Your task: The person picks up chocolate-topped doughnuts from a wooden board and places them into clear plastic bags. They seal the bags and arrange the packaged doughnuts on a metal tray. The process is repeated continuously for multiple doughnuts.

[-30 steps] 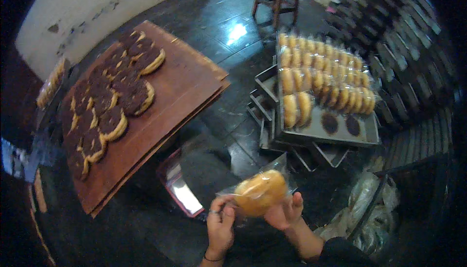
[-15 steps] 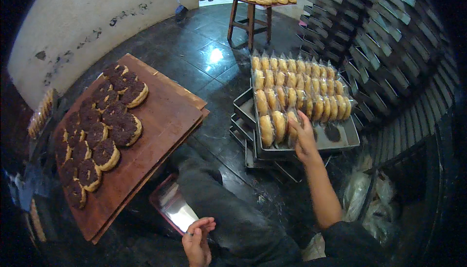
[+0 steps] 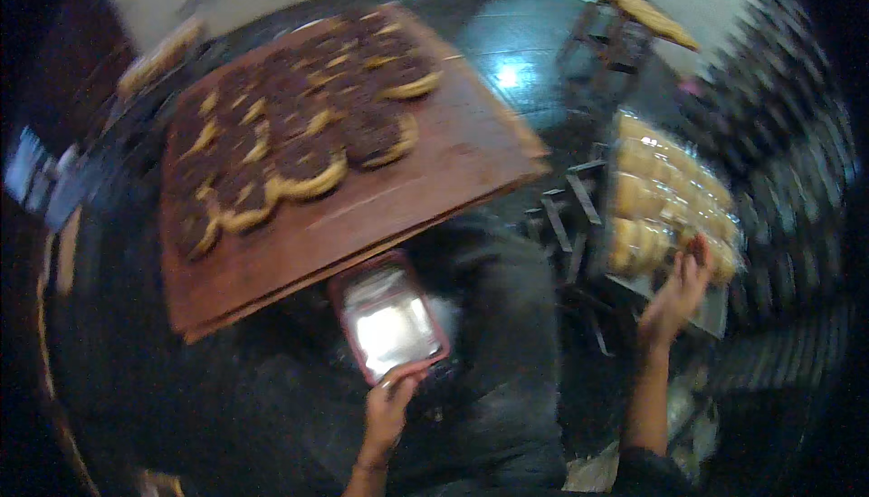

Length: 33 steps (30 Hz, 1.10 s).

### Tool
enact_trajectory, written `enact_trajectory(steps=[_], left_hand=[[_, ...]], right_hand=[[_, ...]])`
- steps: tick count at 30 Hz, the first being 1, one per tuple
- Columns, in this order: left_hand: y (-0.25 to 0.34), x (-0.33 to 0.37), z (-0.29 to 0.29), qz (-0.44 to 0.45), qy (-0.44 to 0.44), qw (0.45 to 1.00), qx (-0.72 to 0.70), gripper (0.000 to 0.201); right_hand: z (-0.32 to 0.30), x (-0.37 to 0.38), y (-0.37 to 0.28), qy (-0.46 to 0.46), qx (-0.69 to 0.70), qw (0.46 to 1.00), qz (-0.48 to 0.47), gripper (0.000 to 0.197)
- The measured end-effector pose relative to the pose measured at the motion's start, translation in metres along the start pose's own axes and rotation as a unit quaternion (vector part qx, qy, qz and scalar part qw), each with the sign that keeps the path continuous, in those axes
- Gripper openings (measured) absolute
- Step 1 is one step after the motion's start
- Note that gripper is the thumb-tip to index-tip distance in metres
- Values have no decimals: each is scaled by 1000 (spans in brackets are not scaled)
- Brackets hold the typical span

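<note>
My left hand (image 3: pixel 391 406) is at the near edge of a pink-rimmed tray (image 3: pixel 436 329), which holds shiny clear plastic. Its fingers are curled and pressed together; what they pinch, if anything, is too blurred to make out. Over on the right, my right hand (image 3: pixel 674 302) reaches to the front row of bagged doughnuts (image 3: pixel 665 194) standing in a metal tray (image 3: pixel 711 311). Its fingers look stretched out against the wrappers, smeared by motion. Chocolate-topped doughnuts (image 3: pixel 308 167) lie close together on a brown wooden board (image 3: pixel 462 144) at the left.
More metal trays (image 3: pixel 579 198) are stacked under the bagged doughnuts. A wooden stool (image 3: pixel 615 35) at the back carries a board of plain doughnuts (image 3: pixel 643 8). Dark metal racks (image 3: pixel 778 135) line the right side. Clear plastic bags (image 3: pixel 692 415) lie by my right forearm.
The view has swung left, so the board appears larger and more central. My left hand has gone forward to the pink-rimmed tray. My right hand stays at the bagged doughnuts.
</note>
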<state>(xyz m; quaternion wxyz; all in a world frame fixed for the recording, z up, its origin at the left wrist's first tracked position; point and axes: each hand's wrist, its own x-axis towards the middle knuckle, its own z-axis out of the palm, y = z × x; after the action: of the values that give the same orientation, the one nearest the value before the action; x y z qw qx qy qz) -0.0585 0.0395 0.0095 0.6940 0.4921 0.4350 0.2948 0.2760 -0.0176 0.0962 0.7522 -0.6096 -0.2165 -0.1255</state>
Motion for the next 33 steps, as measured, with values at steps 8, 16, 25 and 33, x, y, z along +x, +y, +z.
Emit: enact_trajectory(steps=[8, 16, 25, 33], left_hand=[[-127, 18, -39, -71, -24, 977, 202, 33], [-142, 19, -53, -45, 43, 991, 115, 37], [-99, 36, -39, -145, -31, 926, -347, 45], [11, 40, -69, -23, -223, 848, -480, 62]], right_hand=[[180, -261, 146, -734, -189, 652, -8, 44], [153, -343, 209, -795, -326, 450, -244, 55], [185, -260, 100, -866, -331, 327, -182, 30], [79, -170, -21, -865, 69, 396, -299, 49]])
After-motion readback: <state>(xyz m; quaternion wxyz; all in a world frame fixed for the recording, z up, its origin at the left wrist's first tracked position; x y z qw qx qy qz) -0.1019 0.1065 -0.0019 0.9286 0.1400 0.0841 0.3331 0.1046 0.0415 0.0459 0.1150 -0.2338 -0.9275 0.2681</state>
